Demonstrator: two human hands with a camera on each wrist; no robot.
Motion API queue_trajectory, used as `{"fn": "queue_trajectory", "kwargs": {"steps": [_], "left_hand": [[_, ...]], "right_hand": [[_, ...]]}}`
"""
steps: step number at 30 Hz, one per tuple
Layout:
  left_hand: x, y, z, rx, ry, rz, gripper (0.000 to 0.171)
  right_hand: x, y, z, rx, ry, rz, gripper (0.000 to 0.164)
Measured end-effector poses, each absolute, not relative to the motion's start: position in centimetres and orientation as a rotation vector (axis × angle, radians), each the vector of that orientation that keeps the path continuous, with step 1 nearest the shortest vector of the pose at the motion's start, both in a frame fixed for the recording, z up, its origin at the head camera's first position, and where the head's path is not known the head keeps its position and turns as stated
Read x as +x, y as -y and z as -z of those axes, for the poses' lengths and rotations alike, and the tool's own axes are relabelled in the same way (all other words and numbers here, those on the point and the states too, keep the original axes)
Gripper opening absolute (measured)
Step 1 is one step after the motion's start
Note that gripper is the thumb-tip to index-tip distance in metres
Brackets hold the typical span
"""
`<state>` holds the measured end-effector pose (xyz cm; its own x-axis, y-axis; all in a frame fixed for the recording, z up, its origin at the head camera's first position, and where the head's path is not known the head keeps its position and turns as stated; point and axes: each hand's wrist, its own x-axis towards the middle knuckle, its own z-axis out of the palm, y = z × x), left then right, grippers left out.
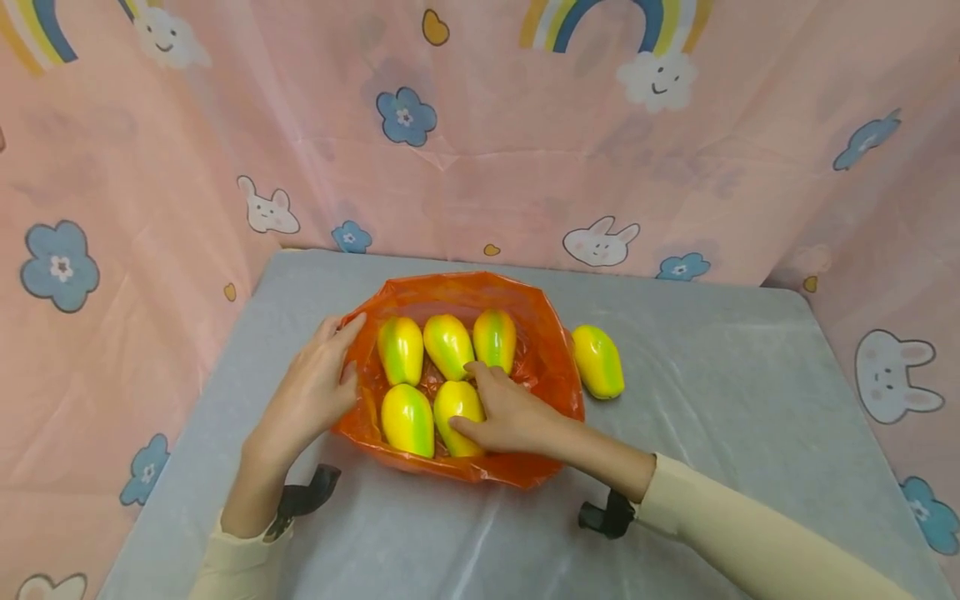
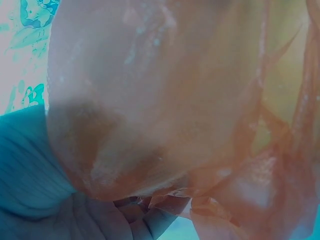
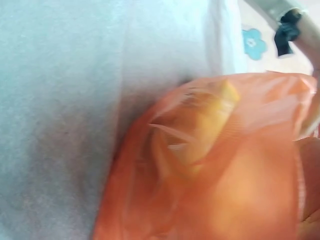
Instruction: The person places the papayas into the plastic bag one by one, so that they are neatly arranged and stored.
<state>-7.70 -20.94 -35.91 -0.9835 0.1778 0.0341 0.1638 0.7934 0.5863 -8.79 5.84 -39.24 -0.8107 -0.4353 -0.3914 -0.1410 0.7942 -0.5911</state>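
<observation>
An orange plastic bag [image 1: 480,287] lies with its mouth spread wide on the table. Inside it are several glossy yellow-and-green mangoes [image 1: 401,350], set in two rows. My left hand [image 1: 318,383] holds the bag's left rim; in the left wrist view the bag's film [image 2: 150,125] covers much of the picture, with fingers [image 2: 155,220] curled at its lower edge. Reaching in over the right rim, my right hand [image 1: 517,412] grips the front-row mango [image 1: 456,408] between thumb and fingers. The right wrist view shows mostly the bag's outside [image 3: 240,160], blurred.
One more mango [image 1: 598,362] lies on the grey table cover [image 1: 712,400], just outside the bag's right side. A pink printed curtain [image 1: 480,192] hangs behind the table and along both sides. Each wrist carries a black camera mount [image 1: 609,514].
</observation>
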Motion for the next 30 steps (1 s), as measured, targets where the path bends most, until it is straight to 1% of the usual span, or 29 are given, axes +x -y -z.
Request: {"fn": "queue_trajectory", "kwargs": {"steps": [13,16,22,30], "left_hand": [[-7.6,20.6,35.8,0.295,-2.957,-0.955,0.069],[-7.6,20.5,35.9,0.292,-2.962,-0.944,0.069],[-7.8,20.3,36.2,0.306,-2.964,-0.931,0.068],[-7.6,20.5,36.1,0.274,-2.968,-0.956,0.068]], "right_hand": [[-8.0,-8.2,37.0,-0.522,-2.450,0.918,0.085],[-7.9,-8.8,36.7,-0.548,-2.463,0.968,0.081],[-7.2,-10.3,36.4,-0.607,-2.525,1.103,0.067],[-6.8,-12.6,35.9,-0.598,-2.560,1.372,0.055]]}}
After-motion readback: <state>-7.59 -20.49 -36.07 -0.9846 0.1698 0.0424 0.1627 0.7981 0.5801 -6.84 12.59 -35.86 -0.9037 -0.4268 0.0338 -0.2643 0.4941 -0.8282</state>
